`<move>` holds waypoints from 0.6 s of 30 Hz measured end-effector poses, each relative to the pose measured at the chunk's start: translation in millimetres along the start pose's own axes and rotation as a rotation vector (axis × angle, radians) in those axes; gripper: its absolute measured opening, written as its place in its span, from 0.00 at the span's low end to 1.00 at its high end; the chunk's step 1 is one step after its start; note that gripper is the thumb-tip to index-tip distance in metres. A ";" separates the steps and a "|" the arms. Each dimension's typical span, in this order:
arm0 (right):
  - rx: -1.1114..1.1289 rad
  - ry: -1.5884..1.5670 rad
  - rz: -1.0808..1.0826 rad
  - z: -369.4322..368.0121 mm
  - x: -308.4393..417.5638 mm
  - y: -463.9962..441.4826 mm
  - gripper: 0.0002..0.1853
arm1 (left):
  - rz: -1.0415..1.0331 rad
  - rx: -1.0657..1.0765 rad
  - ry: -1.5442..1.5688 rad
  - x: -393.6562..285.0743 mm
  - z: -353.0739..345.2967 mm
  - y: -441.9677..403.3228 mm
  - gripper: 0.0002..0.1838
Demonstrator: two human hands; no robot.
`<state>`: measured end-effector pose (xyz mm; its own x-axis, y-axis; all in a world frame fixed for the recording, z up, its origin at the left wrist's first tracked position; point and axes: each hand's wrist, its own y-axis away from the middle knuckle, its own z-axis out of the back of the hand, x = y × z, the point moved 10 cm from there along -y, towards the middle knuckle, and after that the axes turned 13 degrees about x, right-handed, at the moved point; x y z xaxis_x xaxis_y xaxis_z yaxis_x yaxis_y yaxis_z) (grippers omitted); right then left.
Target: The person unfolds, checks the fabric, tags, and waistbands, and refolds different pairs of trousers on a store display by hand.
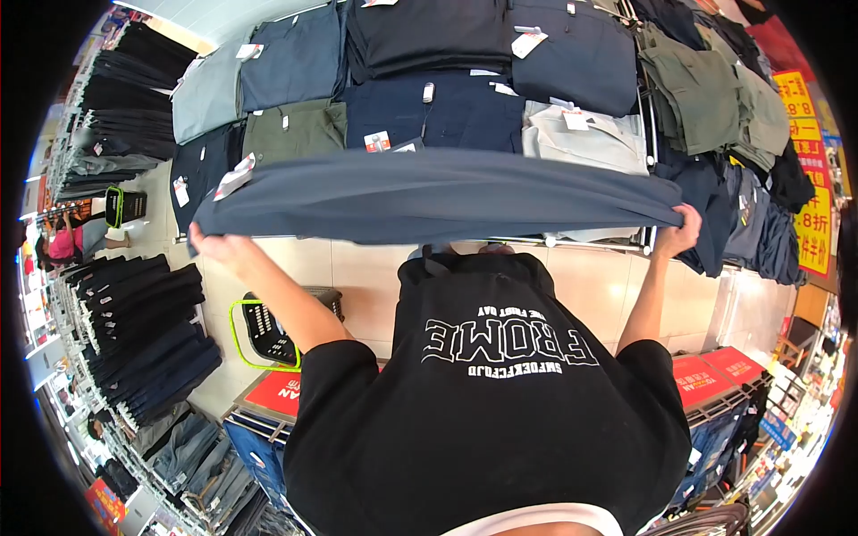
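A pair of dark blue-grey trousers point(438, 201) is stretched lengthwise between my two hands, folded into a long band and slightly blurred. My left hand point(223, 250) is closed on the left end, near a white paper tag point(236, 177). At the other end my right hand point(683, 230) grips the cloth with its fingers wrapped round it. The band hangs in front of a display of folded trousers, among them a navy pair point(465, 107), an olive pair point(299, 128) and a light grey pair point(585, 136). It hides the display's lower front.
A black shopping basket point(268, 330) with a green handle stands on the tiled floor at my left. Racks of hanging trousers point(134, 330) line the left side. More trousers point(693, 89) lie at the right, beside yellow signs point(809, 179). A person point(67, 241) is at the far left.
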<state>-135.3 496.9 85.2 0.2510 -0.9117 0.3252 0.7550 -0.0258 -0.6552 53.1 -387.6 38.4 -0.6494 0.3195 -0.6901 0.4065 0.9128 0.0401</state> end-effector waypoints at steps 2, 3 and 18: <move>-0.127 -0.059 -0.010 38.4 11.3 -26.9 0.04 | 0.003 -0.095 0.038 -35.5 21.9 -18.4 0.24; -0.037 -0.128 -0.119 41.9 -6.4 -40.4 0.04 | 0.031 -0.106 0.028 -52.8 34.1 -32.9 0.24; 0.909 0.333 -0.231 -218.9 -72.6 -11.9 0.29 | 0.164 0.092 -1.858 189.0 -8.2 -4.8 0.40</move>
<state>-295.1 473.7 -79.8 -0.0384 -0.9961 0.0794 0.9759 -0.0204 0.2172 -76.8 -329.5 -86.3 0.8113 -0.3171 -0.4912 0.4545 0.8705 0.1888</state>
